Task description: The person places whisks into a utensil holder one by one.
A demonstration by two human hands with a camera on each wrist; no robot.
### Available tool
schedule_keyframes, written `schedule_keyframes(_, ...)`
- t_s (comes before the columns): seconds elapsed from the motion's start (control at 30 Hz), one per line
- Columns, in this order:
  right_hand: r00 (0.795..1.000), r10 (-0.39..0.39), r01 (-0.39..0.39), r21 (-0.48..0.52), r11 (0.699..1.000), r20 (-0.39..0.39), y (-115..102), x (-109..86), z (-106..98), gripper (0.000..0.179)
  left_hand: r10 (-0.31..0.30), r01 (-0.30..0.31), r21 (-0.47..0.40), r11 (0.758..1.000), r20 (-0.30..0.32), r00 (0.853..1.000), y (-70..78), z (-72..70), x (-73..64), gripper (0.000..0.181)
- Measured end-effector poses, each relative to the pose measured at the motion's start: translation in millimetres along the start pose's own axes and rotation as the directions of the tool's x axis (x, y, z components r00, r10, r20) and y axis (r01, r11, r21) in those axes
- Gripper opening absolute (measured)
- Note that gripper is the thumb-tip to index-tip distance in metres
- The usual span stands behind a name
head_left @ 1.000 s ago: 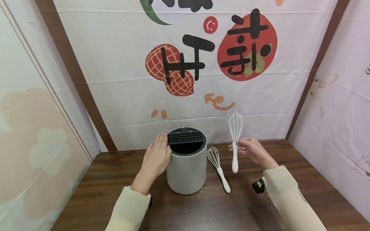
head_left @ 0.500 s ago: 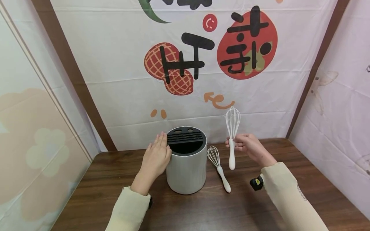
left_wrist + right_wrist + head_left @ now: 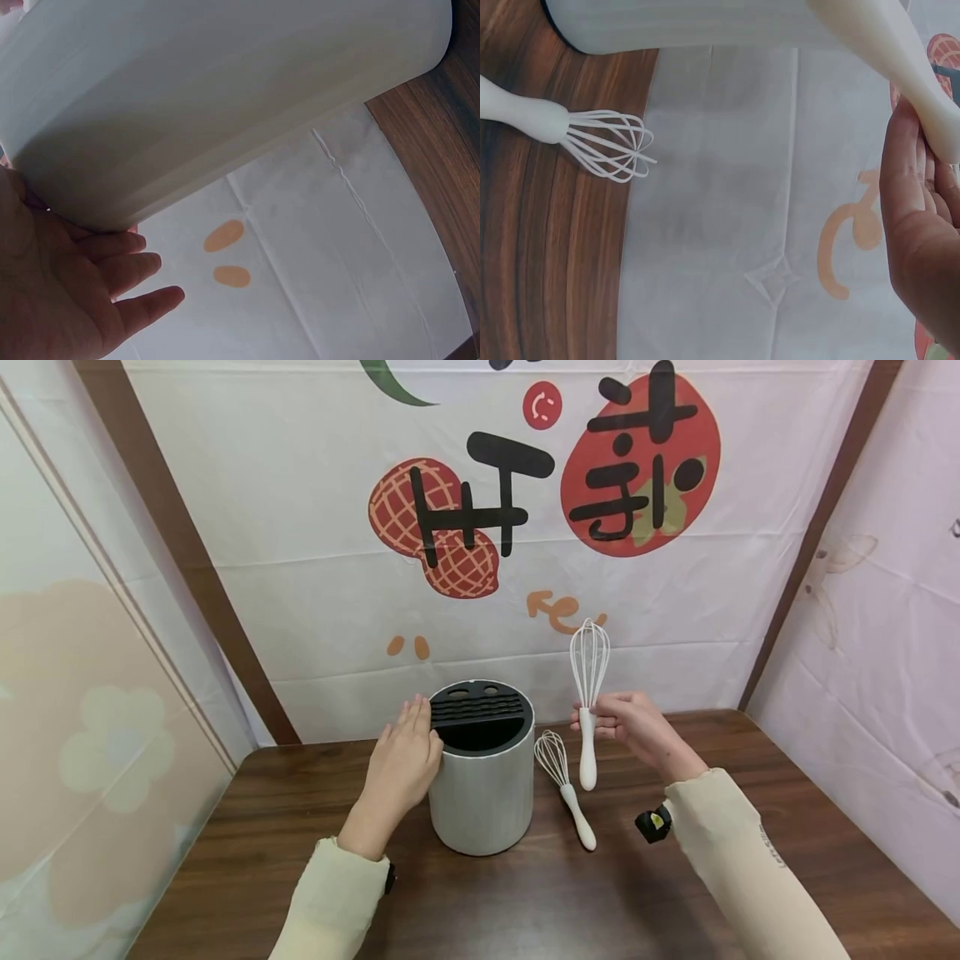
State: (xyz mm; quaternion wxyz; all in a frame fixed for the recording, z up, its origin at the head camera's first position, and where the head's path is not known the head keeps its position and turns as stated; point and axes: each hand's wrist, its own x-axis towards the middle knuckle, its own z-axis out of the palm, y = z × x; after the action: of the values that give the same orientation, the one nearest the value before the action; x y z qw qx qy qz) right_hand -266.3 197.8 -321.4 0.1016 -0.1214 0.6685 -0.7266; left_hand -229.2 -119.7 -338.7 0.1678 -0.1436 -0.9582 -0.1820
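My right hand (image 3: 633, 727) pinches a white whisk (image 3: 588, 747) near the top of its handle, wires pointing up, raised above the table. In the right wrist view, the held whisk's handle (image 3: 889, 52) slants across the upper right. A smaller white whisk (image 3: 576, 814) lies on the table between the held one and a light grey utensil holder (image 3: 482, 806). That holder stands upright under a black slotted lid with a wide opening at the front. My left hand (image 3: 401, 760) rests against the holder's left side near the rim, fingers straight; the left wrist view shows these fingers (image 3: 127, 274) extended beside its wall.
A brown wooden table (image 3: 262, 860) carries everything. Behind it hangs a white printed cloth (image 3: 322, 610) close to the table's back edge. Further cloth walls stand at the left and right sides.
My right hand has carried the upright whisk leftward, toward the holder, and slightly up in the view. The left hand stays against the holder. The whole head view has shifted slightly.
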Motion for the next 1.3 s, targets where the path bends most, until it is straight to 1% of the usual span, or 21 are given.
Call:
schedule_keyframes(0.2, 1.0, -0.009, 0.009, 0.012, 1.0, 0.007, -3, 3.2, 8, 0.038, 0.005, -0.005, 0.005, 1.0, -0.008, 1.0, -0.3, -1.1, -0.3, 0.052)
schedule_keyframes(0.33, 1.0, -0.02, 0.02, 0.013, 1.0, 0.019, -7, 3.4, 14, 0.041, 0.004, -0.004, 0.013, 1.0, -0.006, 1.0, 0.3, -1.8, 0.8, 0.052)
schedule_keyframes(0.57, 0.999, -0.045, 0.044, 0.026, 0.999, 0.029, -14, 5.6, 25, 0.039, -0.002, 0.002, 0.031, 1.0, 0.005, 1.0, 1.8, -4.2, 2.8, 0.052)
schedule_keyframes(0.83, 0.998, -0.057, 0.056, 0.035, 0.998, 0.031, -17, 8.8, 33, 0.037, -0.003, 0.001, 0.055, 0.998, 0.028, 1.0, 2.5, -5.2, 3.3, 0.053)
schedule_keyframes(1.17, 0.996, -0.076, 0.075, 0.026, 0.997, 0.05, -22, 13.2, 46, 0.03, -0.007, 0.006, 0.042, 0.999, 0.029, 1.0, 1.2, -5.0, 1.0, 0.053)
schedule_keyframes(1.3, 0.994, -0.085, 0.083, 0.024, 0.996, 0.066, -24, 13.4, 49, 0.033, -0.009, 0.008, 0.018, 1.0, 0.03, 1.0, 0.4, -4.0, 0.6, 0.053)
